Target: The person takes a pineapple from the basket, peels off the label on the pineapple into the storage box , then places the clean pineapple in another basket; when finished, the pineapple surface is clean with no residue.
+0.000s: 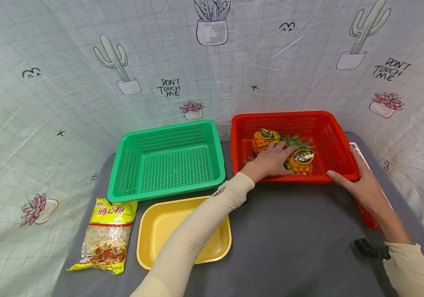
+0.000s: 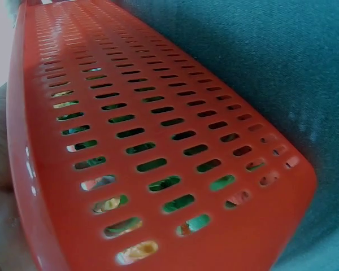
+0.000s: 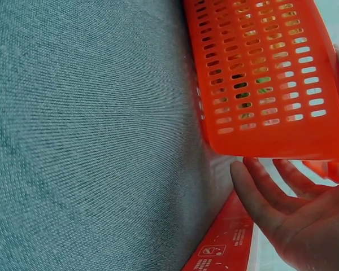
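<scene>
Two pineapples with black labels lie in the red basket (image 1: pixel 332 142). One pineapple (image 1: pixel 258 142) is at the back left, its leafy crown toward the middle. My left hand (image 1: pixel 269 161) reaches over the front wall and grips the other pineapple (image 1: pixel 301 167), with the thumb on the near side; the palm hides part of it. In the left wrist view the perforated basket wall (image 2: pixel 158 135) covers the fruit. At the front right corner my right hand (image 1: pixel 364 185) holds the basket, thumb at the front rim and fingers (image 3: pixel 254 197) along the right side.
A green basket (image 1: pixel 217 165) stands left of the red one. In front of it sits a yellow tray (image 1: pixel 145 235), partly behind my left sleeve. A bag of macaroni (image 1: pixel 108 237) lies at the far left. A red-and-white printed item (image 1: pixel 367 216) lies partly under my right arm.
</scene>
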Motion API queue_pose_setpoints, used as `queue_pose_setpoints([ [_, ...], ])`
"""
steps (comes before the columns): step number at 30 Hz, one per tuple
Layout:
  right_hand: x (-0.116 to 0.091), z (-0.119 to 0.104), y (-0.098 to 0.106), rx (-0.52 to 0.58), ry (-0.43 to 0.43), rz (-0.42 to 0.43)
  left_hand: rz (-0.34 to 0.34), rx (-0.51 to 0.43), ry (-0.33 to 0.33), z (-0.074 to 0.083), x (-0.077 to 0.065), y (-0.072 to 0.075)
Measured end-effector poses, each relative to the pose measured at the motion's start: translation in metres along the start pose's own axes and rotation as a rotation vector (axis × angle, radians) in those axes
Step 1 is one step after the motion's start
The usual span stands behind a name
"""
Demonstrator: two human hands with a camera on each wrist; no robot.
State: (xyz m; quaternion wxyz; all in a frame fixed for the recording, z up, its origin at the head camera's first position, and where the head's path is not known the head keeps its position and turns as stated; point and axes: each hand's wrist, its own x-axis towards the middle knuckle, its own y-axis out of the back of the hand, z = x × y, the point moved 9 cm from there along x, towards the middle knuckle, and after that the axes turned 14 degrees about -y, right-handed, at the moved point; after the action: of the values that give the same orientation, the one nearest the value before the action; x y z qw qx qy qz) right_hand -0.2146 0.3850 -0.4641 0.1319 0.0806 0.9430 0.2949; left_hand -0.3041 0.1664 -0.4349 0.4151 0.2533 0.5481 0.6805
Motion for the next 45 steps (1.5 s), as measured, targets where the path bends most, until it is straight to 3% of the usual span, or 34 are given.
queue_pose_setpoints([
  [7, -0.004, 0.003, -0.001, -0.005, -0.013, -0.004, -0.02, 0.053, 0.006, 0.004, 0.0, 0.002],
  [14, -0.004, 0.002, 0.0, 0.002, -0.017, -0.003, -0.018, 0.047, -0.01, 0.003, 0.002, 0.001],
  [30, -0.002, 0.0, 0.003, -0.024, -0.024, 0.004, 0.039, 0.048, -0.121, 0.007, 0.0, 0.008],
  [45, -0.003, -0.002, 0.004, -0.018, -0.02, 0.011, 0.1, 0.008, -0.156, 0.011, -0.008, 0.027],
])
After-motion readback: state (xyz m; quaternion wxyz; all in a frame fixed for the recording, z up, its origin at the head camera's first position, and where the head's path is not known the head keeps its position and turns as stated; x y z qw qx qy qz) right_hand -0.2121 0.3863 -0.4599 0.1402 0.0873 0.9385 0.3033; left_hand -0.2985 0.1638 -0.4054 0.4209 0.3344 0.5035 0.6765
